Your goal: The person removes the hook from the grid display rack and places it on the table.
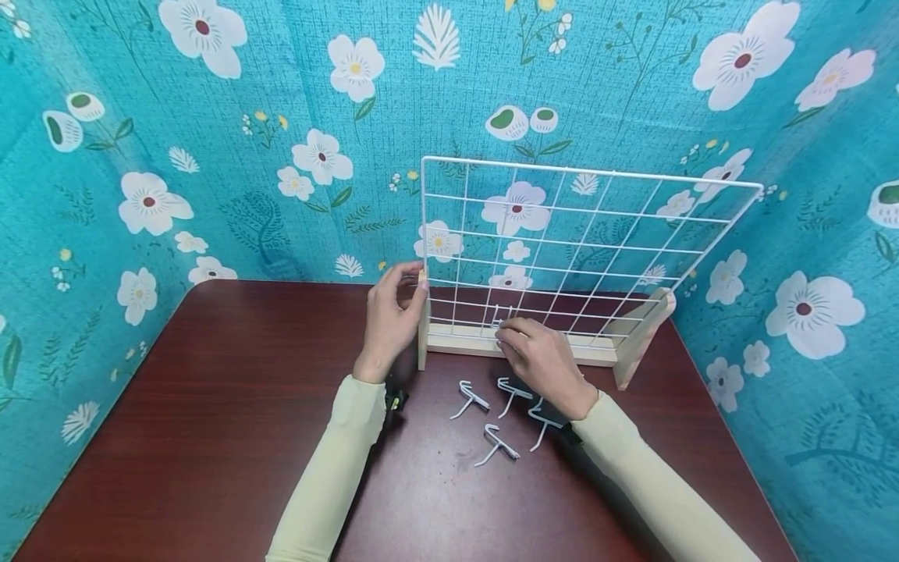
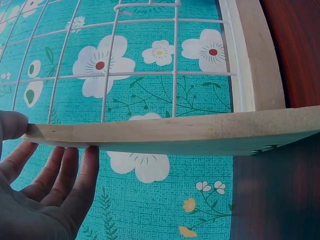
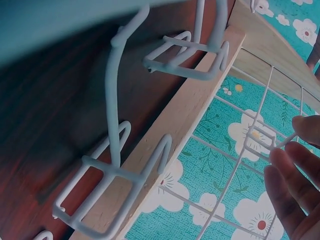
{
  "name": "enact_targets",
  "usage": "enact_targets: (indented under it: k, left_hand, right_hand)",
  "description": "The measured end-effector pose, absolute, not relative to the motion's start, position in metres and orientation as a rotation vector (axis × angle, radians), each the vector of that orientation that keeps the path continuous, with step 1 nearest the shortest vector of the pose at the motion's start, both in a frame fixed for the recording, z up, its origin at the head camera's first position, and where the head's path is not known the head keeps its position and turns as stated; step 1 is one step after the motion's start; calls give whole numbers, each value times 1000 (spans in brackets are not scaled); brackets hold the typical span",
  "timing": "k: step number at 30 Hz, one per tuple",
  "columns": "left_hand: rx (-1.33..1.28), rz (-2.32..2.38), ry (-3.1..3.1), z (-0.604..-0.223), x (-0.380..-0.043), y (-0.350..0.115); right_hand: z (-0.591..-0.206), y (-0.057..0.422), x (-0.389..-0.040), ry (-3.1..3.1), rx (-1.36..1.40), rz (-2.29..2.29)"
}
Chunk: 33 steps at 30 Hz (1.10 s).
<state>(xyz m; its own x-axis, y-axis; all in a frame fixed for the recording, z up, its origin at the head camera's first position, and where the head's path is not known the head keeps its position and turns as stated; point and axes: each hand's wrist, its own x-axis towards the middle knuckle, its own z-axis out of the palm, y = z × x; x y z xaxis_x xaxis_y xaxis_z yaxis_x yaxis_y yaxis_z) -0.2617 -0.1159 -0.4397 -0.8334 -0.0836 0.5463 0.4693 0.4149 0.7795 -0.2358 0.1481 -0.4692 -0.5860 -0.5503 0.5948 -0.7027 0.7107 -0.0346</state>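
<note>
A white wire grid panel [image 1: 590, 171] leans back in a wooden stand. My left hand [image 1: 393, 320] holds the stand's left side piece [image 2: 150, 132], thumb on one face and fingertips on the other. At the lower middle of the grid, my right hand [image 1: 544, 359] pinches the stem of a white wire hook [image 3: 286, 141] between thumb and fingers. In the right wrist view, the hook's rectangular back overlaps the grid wires. Several more such hooks lie on the table in front of the stand, among them one [image 1: 500, 446] nearest me.
The dark red-brown table [image 1: 232, 414] carries the stand. A wooden crossbar [image 1: 463, 341] runs along the stand's bottom to its right side piece [image 1: 646, 336]. Behind and at both sides hangs a blue flowered cloth [image 1: 267, 94].
</note>
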Motion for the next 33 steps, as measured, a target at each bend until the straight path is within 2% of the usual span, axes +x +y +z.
enact_targets:
  k: [33]
  left_hand:
    - [-343,-1412,-2148,-436,-260,-115]
  right_hand:
    - [-464,150,-237,-2270,978,396]
